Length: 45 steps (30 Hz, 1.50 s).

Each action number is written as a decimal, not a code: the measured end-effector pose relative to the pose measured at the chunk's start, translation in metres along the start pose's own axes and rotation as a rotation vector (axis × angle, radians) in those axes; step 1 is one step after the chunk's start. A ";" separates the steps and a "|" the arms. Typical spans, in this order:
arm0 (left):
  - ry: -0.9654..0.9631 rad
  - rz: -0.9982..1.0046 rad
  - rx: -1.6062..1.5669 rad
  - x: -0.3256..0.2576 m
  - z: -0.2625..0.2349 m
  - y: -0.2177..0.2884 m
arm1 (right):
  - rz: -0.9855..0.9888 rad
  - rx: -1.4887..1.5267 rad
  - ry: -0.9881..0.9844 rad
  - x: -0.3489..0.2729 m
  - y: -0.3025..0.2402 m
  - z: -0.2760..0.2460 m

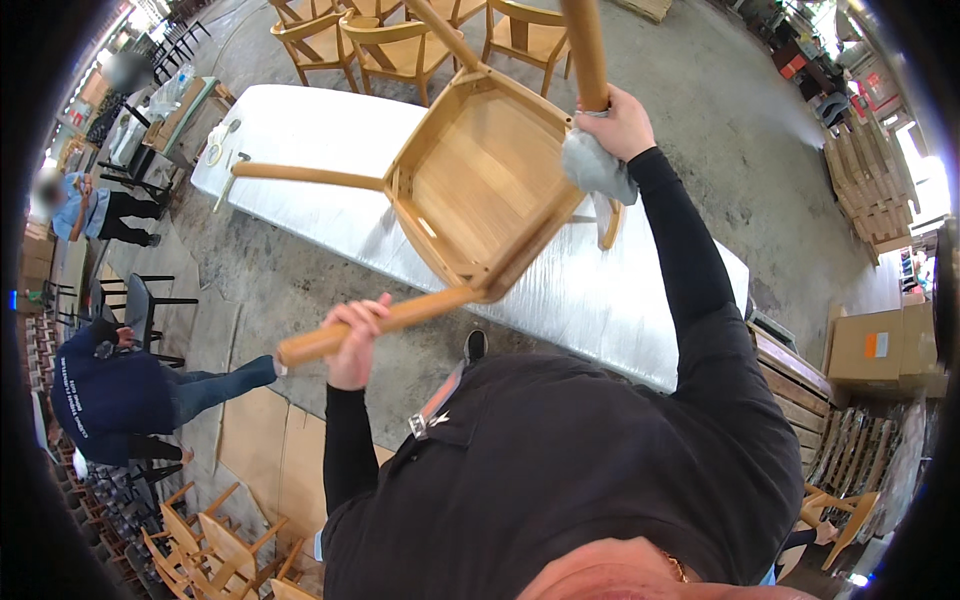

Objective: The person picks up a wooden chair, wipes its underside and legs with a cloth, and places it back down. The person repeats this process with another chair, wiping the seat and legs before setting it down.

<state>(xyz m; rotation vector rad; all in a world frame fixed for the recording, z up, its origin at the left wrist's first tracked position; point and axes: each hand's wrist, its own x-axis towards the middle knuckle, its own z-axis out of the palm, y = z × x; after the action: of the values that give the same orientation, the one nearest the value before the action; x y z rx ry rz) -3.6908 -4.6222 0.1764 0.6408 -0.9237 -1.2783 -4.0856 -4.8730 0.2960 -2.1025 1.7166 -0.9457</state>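
Observation:
A light wooden chair [490,170] is tipped over in front of me, its underside and splayed legs facing up at me. My left hand [355,340] is wrapped round the near left leg [420,308], close to its free end. On the right, my right hand [622,125] grips another leg [587,50] and has a grey cloth [597,165] bunched in it. Below the chair is a long table [320,115] with a shiny, pale wrapped cover. Part of the chair's curved back shows beyond the seat's right side; the rest is hidden.
Several wooden chairs [395,50] stand past the table, with more [225,540] at lower left. A hammer-like tool [232,178] lies at the table's left end. Two people [115,390] are at left among dark chairs. Stacked wood [865,185] and cardboard boxes [870,345] stand right.

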 end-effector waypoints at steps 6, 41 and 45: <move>-0.068 -0.005 0.123 -0.030 0.109 -0.030 | -0.013 -0.012 -0.043 0.020 0.062 -0.038; 0.009 0.149 0.037 -0.022 0.157 -0.056 | -0.252 -0.080 0.002 0.072 0.046 -0.065; -0.171 0.253 0.219 -0.013 0.179 -0.086 | -0.179 -0.070 0.012 0.072 0.057 -0.069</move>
<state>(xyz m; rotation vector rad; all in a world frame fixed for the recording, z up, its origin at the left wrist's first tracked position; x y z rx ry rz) -3.8886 -4.6115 0.1925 0.5687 -1.2576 -1.0248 -4.1672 -4.9432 0.3374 -2.3321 1.6093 -0.9606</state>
